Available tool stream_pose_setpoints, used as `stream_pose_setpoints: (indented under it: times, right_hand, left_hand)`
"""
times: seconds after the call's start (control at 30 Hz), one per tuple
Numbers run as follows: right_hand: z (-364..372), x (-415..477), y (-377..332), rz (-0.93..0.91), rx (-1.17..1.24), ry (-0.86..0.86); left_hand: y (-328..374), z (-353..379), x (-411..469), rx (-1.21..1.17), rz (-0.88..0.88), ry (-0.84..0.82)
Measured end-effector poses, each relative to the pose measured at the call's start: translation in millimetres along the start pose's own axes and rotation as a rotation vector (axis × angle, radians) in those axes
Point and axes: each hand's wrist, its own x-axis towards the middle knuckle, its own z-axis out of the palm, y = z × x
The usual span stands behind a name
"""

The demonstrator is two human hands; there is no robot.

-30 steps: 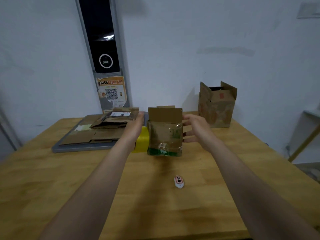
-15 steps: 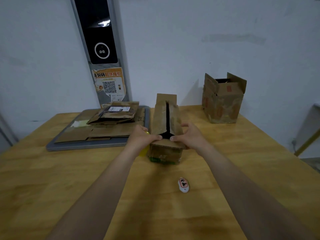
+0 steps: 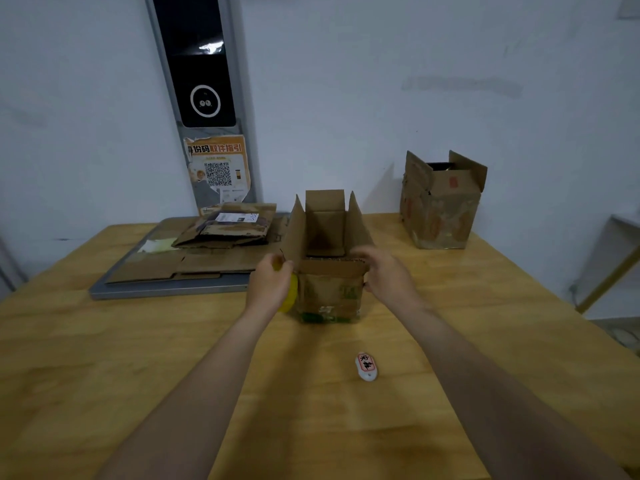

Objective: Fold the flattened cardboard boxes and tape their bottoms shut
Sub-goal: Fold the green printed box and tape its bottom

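Head cam view, the only angle there is. The cardboard box stands roughly mid-table, a bit toward the far edge, with its open end up and all the flaps sticking up. The person has a hand on each near top corner. The left hand has its fingers curled onto the left flap's near corner, and the right hand is wrapped round the right corner the same way. Looks like the point of that grip is to pull the sides apart and square the thing up. Nothing in view shows whether its underside is taped.

A yellow roll, probably the tape, sits right against the box's left side, half hidden behind the left hand. Can't tell if the hand touches it. Handy spot for the taping step, anyway.

The flattened boxes are piled on a grey tray toward the far left corner, so the supply is within reach. An assembled box is parked by the far right corner, well out of the way. A small white tag-like thing lies nearer the front edge; too blurry to say what it is.
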Motion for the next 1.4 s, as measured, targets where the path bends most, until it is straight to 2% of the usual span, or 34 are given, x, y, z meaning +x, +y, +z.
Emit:
stream_pose_setpoints:
  times: [0.17, 0.23, 0.37, 0.47, 0.57, 0.63, 0.73, 0.87, 1.03, 1.2, 1.4]
  right_hand:
    - [-13, -18, -10, 0.044, -0.020, -0.147]
    - [-15, -28, -16, 0.019, -0.044, -0.090]
    - [-10, -43, -27, -0.011, -0.100, 0.159]
    - [-5, -55, -34, 0.009, -0.140, 0.222]
    - [-1, -63, -32, 0.060, -0.037, 0.271]
    - [-2, -64, -33, 0.117, 0.041, 0.242]
    - [-11, -61, -35, 0.229, 0.162, 0.088]
    - [-21, -54, -42, 0.189, 0.041, -0.091]
    - [-39, -33, -25, 0.200, -0.058, -0.085]
    - [-63, 6, 15, 0.259, -0.046, -0.023]
    - [-77, 74, 68, 0.302, -0.091, 0.056]
  left_hand:
    - [3, -8, -17, 0.062, 0.074, -0.019]
    - [3, -12, -24, 0.081, 0.089, -0.027]
    - [2, -17, -37, 0.067, 0.105, -0.063]
    - [2, -20, -45, 0.099, 0.107, -0.090]
    - [3, -22, -51, 0.114, 0.074, -0.081]
    - [4, -25, -53, 0.125, 0.069, -0.082]
    - [11, -27, -56, 0.163, 0.054, -0.094]
    - [21, -21, -50, 0.229, 0.047, -0.080]
    - [37, 11, -33, 0.224, 0.087, -0.132]
    - [59, 64, 2, 0.214, 0.100, -0.205]
    - [79, 141, 60, 0.239, 0.140, -0.190]
